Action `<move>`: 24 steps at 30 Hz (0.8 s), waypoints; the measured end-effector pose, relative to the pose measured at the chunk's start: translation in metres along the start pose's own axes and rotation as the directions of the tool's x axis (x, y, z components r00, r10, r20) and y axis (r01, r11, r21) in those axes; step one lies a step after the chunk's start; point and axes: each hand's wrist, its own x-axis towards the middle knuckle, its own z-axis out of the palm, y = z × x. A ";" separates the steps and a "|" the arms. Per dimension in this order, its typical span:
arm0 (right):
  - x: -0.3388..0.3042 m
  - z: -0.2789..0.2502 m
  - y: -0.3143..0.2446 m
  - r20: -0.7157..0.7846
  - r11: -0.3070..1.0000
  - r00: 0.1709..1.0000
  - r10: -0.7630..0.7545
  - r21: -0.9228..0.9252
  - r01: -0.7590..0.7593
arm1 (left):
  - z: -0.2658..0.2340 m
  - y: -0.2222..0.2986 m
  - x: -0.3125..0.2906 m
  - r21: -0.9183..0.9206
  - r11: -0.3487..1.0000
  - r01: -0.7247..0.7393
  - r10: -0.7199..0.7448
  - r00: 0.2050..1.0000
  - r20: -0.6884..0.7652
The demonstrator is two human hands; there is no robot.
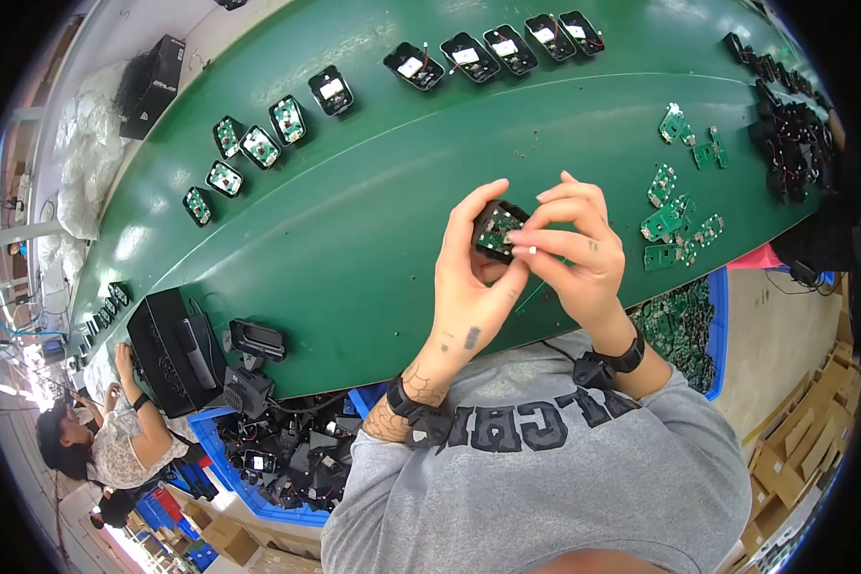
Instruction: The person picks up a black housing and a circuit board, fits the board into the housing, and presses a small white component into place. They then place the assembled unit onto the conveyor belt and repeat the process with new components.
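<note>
My left hand (pixel 473 277) is wrapped round a small black plastic housing (pixel 489 255), tilted up above the green table. Inside the housing lies a green circuit board (pixel 497 230) with small parts on it. My right hand (pixel 578 251) pinches at the board's right edge, its thumb and index fingertip close together. A tiny white part (pixel 532 250) shows at those fingertips; its kind is too small to tell. Loose green circuit boards (pixel 667 218) lie on the table to the right of my right hand.
Open black housings with boards (pixel 260 147) and others with white blocks (pixel 468 57) line the table's far side. Black parts (pixel 794 143) are heaped at far right. Blue bins (pixel 258 488) stand below the near edge. A co-worker (pixel 115 440) sits at left beside a black box (pixel 174 349).
</note>
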 end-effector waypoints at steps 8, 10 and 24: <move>-0.010 0.022 0.006 -0.130 0.896 0.935 0.330 0.356 -0.266 | 0.004 0.000 0.005 -0.143 0.989 0.044 -0.056 0.995 -0.081; -0.014 0.028 0.003 -0.130 0.762 0.871 0.474 0.556 -0.332 | 0.002 0.000 0.006 -0.123 0.989 0.082 -0.090 0.994 -0.057; 0.009 -0.011 0.015 0.220 0.858 0.957 0.188 0.437 -0.269 | -0.017 0.007 0.005 -0.251 0.957 0.144 -0.134 0.989 0.059</move>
